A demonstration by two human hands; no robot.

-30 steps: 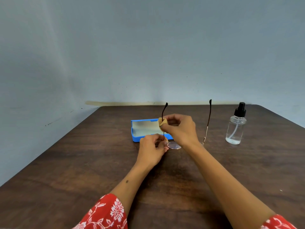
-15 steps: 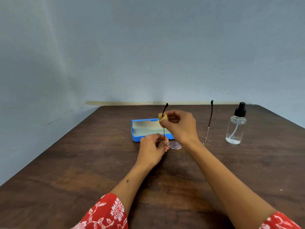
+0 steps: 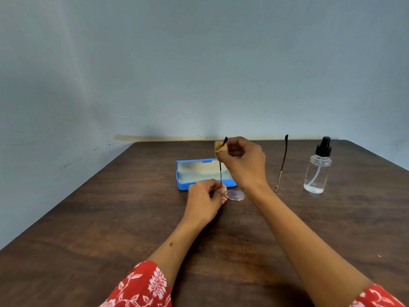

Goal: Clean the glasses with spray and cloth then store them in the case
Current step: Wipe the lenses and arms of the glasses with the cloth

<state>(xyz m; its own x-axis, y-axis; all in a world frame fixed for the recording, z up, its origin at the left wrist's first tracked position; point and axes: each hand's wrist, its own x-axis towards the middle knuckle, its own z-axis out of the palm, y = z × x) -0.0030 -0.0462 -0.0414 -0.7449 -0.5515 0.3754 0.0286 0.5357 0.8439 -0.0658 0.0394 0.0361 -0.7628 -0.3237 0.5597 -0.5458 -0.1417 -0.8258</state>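
We have the glasses (image 3: pixel 235 194) near the middle of the table (image 3: pixel 88 229), lenses down by our left hand (image 3: pixel 204 201) and both arms pointing up toward twelve o'clock. Our left hand pinches the frame at the hinge beside the lens, while our right hand (image 3: pixel 244 161) pinches the tan cloth (image 3: pixel 219 148) around the upper end of the left arm, close to its dark tip. We judge the frame light, thin and easily bent, the lenses slick and prone to smudges, so the hinge and rim are the places to hold, never the glass. The blue case (image 3: pixel 183 185) lies open just past our hands at twelve o'clock; what we see of its pale lining holds nothing. At two o'clock the spray bottle (image 3: pixel 317 171) stands upright and capped, a little clear liquid at its bottom.
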